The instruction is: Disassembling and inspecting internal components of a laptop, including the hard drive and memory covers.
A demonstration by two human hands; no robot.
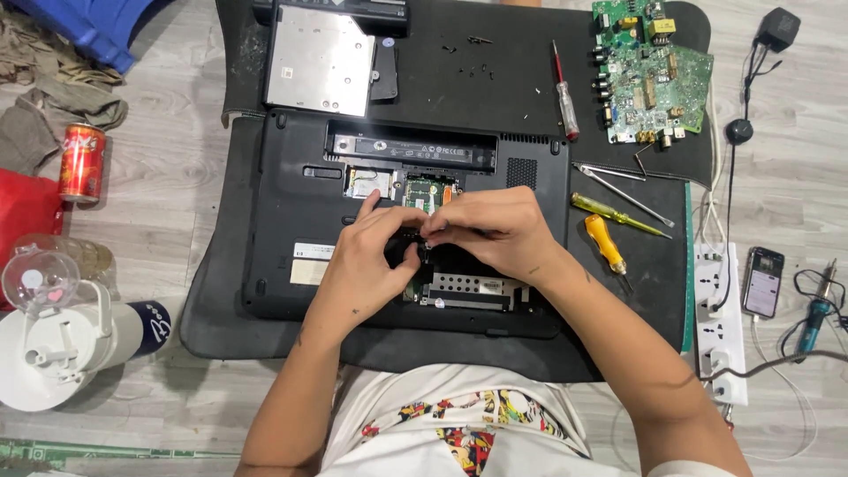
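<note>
**Desk:** Head view, nearest first — what's at the bottom?

**Photographer:** White shirt with a bright printed patch, two bare forearms reaching out. Left hand (375, 252) and right hand (490, 231) meet over the open belly of a black laptop (283, 203) lying upside down. Left fingers curl down into the open bay; right fingers are pinched together at the same spot. Whether they grip anything, I cannot tell — it's too small and hidden.

**Desk:** The surface?

**Photographer:** A black mat (212, 309) on a pale grey wood-plank floor (168, 168). Just right of the laptop, two yellow-handled screwdrivers (606, 243) and metal tweezers (623, 190). Further right, a white power strip (720, 309), a phone (763, 281) and a soldering iron (814, 314).

**Desk:** Left side?

**Photographer:** A white lidded cup (53, 353), a red drink can (81, 163), crumpled cloth.

**Desk:** Far edge?

**Photographer:** A silver disc drive (318, 62), loose screws (473, 57), a red-handled screwdriver (564, 93), a green circuit board (649, 71).
</note>
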